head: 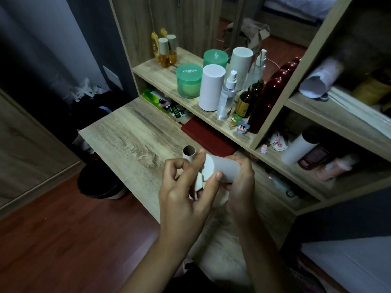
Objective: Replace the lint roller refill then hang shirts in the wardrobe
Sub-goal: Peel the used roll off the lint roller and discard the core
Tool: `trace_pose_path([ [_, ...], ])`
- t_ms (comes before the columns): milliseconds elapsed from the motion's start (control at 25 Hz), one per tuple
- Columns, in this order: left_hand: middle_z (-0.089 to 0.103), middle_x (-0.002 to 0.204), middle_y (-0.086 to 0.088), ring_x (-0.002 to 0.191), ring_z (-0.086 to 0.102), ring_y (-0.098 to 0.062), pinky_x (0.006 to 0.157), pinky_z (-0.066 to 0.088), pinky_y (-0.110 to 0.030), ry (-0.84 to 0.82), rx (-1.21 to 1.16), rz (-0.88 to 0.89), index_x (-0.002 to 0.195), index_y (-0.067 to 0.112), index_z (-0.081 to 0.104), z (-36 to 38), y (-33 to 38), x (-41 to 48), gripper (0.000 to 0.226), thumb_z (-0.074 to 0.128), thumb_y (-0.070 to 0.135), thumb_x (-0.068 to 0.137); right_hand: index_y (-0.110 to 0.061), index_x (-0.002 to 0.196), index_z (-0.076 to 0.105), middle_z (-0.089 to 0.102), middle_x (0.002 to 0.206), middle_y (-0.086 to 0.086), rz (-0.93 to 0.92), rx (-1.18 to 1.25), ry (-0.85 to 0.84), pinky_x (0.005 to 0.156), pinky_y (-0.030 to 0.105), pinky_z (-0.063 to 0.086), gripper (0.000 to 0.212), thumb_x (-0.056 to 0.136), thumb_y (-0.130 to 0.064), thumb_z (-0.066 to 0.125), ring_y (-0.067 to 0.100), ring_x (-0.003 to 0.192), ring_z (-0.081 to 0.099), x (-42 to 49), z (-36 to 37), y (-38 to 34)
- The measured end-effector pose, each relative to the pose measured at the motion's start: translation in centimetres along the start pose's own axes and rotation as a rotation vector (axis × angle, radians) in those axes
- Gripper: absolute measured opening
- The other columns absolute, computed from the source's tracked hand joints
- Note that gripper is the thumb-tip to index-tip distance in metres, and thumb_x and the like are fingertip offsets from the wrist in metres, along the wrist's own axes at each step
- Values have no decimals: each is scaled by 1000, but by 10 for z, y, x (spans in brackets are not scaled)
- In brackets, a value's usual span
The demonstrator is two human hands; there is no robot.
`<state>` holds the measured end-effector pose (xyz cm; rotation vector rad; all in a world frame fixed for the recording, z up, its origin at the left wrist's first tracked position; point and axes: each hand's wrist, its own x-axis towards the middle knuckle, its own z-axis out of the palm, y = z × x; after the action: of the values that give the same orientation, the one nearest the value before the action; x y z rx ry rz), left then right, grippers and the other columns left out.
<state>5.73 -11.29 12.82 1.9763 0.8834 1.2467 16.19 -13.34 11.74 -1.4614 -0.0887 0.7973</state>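
Hands low over the worktop [131,132] now, both on the white refill roll [224,169]. Right hand [239,182] wraps its body, fingers pressed around it, thumb at the open end. Left hand [184,193] pinches the loose wrapper flap [200,183] there. Empty brown core [189,154] stands just behind. Risk here, I'd say: pull too sharply and the flap tears short, or the sticky sheet clings to the fingers.
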Motion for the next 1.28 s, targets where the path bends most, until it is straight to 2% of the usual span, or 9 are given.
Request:
trace_pose_path([
  [200,44,92,-7,64,39,8,69,33,4,-39,121,101,119,3,62,-1,2,2,42,58,27,85,-19,84,55,56,106,18,61,65,27,65,31,50,20,92,-26,38,32,98,58,6,-3,4],
  [560,44,97,-7,66,44,10,67,34,2,-30,103,56,123,6,60,-1,-4,1,47,48,39,92,-18,84,57,57,109,18,-2,-24,44,59,28,45,28,76,-42,44,32,100,58,9,0,10],
  [680,57,110,-9,85,51,16,71,37,1,15,80,48,119,5,62,2,-5,0,45,53,37,89,-19,80,58,59,101,14,-42,5,65,56,26,45,19,89,-25,43,28,94,58,10,-3,7],
  [760,62,117,0,98,54,15,76,38,0,37,5,-14,123,13,59,4,-9,0,45,59,36,84,-22,70,58,60,86,6,-148,-26,75,57,27,46,23,88,-23,43,26,88,60,11,-4,5],
  [840,64,112,20,85,58,12,72,40,-1,76,-143,-160,123,31,54,7,-12,-2,46,62,41,79,-21,67,58,60,78,1,-309,-130,77,55,24,48,22,79,-28,40,16,80,62,10,-5,3],
  [920,68,95,22,71,58,10,66,44,-6,146,-353,-361,118,37,54,10,-15,-2,43,69,40,78,-15,70,57,58,71,-3,-498,-281,79,50,13,44,25,78,-30,37,-2,69,59,7,-5,2],
  [1000,65,81,9,59,55,5,58,45,-10,202,-466,-475,122,27,57,13,-19,-2,46,69,38,79,-9,72,56,56,64,-4,-665,-437,71,46,9,40,30,83,-29,36,-7,65,57,2,-2,1],
  [1120,62,69,14,58,52,5,56,44,-11,251,-484,-521,121,18,60,12,-22,-1,48,66,42,79,-7,74,56,57,62,1,-799,-565,73,46,9,37,35,88,-30,33,-3,67,57,-6,3,2],
  [1280,52,61,11,57,43,-3,49,39,-16,254,-534,-630,120,9,62,12,-34,7,53,59,45,81,-18,93,45,54,72,-8,-708,-508,-49,50,18,46,16,89,-29,35,-4,71,57,-14,8,0],
])
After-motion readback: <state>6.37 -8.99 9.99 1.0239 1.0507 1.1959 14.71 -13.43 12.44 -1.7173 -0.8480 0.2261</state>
